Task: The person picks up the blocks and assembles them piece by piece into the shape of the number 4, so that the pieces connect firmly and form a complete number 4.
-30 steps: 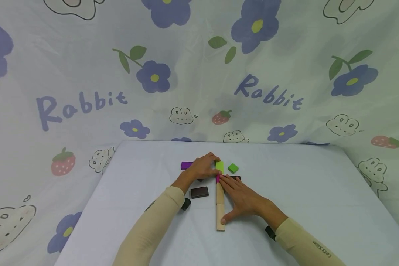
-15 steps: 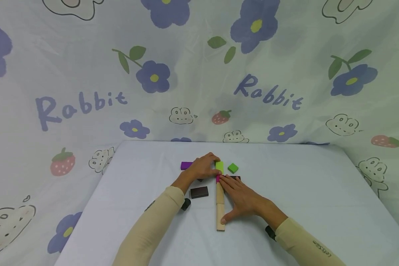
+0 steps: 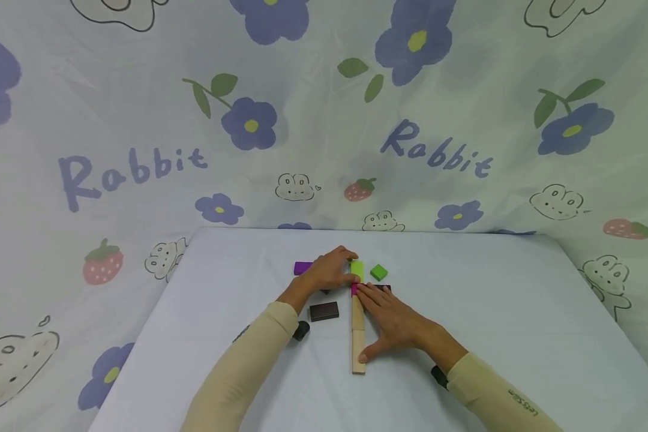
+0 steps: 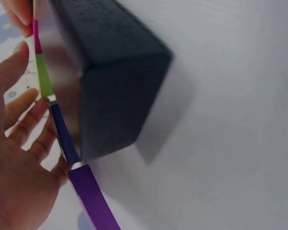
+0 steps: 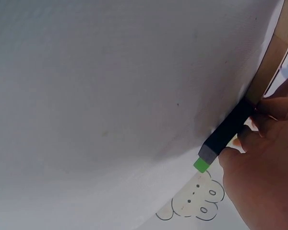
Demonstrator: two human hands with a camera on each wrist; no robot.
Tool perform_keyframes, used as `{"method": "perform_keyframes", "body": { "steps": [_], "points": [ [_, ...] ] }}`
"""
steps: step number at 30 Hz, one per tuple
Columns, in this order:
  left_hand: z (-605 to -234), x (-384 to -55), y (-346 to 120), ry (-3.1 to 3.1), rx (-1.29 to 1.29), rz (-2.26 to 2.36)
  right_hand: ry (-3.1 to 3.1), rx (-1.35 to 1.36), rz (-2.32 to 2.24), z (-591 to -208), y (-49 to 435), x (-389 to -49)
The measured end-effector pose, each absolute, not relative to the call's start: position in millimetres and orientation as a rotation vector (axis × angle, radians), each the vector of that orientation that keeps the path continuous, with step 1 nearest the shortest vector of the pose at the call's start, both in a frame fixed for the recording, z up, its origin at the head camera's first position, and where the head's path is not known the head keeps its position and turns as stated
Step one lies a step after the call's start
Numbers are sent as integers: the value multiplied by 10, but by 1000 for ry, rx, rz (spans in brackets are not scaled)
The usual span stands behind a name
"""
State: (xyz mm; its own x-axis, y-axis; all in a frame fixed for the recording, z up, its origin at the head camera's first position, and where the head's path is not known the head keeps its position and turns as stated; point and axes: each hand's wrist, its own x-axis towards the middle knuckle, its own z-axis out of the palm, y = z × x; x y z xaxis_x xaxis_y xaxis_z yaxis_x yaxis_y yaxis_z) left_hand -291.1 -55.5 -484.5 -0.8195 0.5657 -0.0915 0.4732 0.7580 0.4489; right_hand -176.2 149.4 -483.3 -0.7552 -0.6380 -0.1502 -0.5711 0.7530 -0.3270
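Observation:
In the head view, two plain wooden blocks [image 3: 358, 313] lie end to end in a row, with a magenta block [image 3: 354, 290] and a lime-green block [image 3: 357, 271] beyond them. My left hand [image 3: 328, 271] holds the lime-green block, thumb by its near end and a finger at the far end. From the right, my right hand [image 3: 396, 324] rests against the row with spread fingers. Its fingertips touch near the magenta block and its thumb touches the nearest wooden block. A black block [image 3: 384, 288] lies beyond the right fingers, partly covered.
A purple block [image 3: 302, 268] lies left of the left hand, which partly hides a dark block [image 4: 65, 136] seen in the left wrist view. A dark brown block [image 3: 324, 311] lies left of the row. Right of the lime-green block sits a small green block [image 3: 378, 272].

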Motion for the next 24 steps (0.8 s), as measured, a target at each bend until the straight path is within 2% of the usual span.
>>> {"method": "perform_keyframes", "body": {
  "steps": [24],
  "points": [
    [-4782, -2825, -722, 2699, 853, 794, 2697, -933, -392, -4829, 1480, -1766]
  ]
}}
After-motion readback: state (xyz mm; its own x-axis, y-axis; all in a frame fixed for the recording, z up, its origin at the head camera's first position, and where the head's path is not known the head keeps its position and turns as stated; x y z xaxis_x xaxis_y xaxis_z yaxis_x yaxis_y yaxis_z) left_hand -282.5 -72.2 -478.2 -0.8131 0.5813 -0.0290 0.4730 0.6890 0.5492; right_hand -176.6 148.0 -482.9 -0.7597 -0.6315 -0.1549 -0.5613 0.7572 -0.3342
